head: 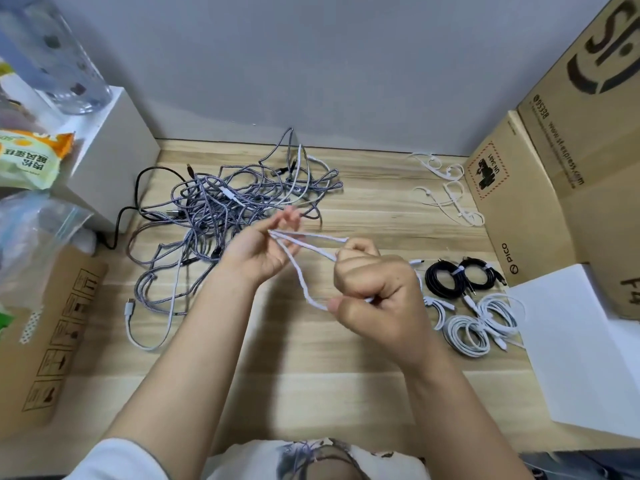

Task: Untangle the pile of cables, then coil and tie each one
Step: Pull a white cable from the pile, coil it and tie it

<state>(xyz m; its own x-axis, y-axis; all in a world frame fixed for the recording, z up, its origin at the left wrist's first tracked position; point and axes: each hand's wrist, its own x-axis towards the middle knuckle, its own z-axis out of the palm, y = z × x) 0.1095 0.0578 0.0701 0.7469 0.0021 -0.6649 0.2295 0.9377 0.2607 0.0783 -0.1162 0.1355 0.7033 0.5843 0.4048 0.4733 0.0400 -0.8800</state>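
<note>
Nearest the camera, both forearms reached out over the wooden surface [311,368]. Right hand [377,289] was fisted around a white cable [304,268], thumb and fingers pinching a bend of it at the lower end. Left hand [263,247] was palm-up with fingers loosely spread; several strands of the same cable ran from its fingers across to the right hand, lifted off the surface.

Right of the hands, finished coils lay on the surface: white coiled cables [481,323] close together, and just behind them two black coiled cables [460,275], each tied with a light strap. A white sheet [581,348] lay at the right edge, beside those coils.

Left, a flat cardboard piece [52,334] with printed handling symbols sat at the surface edge, with a clear zip bag [41,230] above it; contents unreadable.

Behind the left hand, the tangled pile of cables [225,209] sat mid-left: grey braided ones mostly, one black lead, a white one trailing toward the near edge.

Far right, loose white cable ties [446,192] lay near the wall, next to a large cardboard box [554,168]; only its outside was visible. Far left, a white box [110,157] carried a clear plastic bottle [65,64], with a snack packet [31,157] beside it.
</note>
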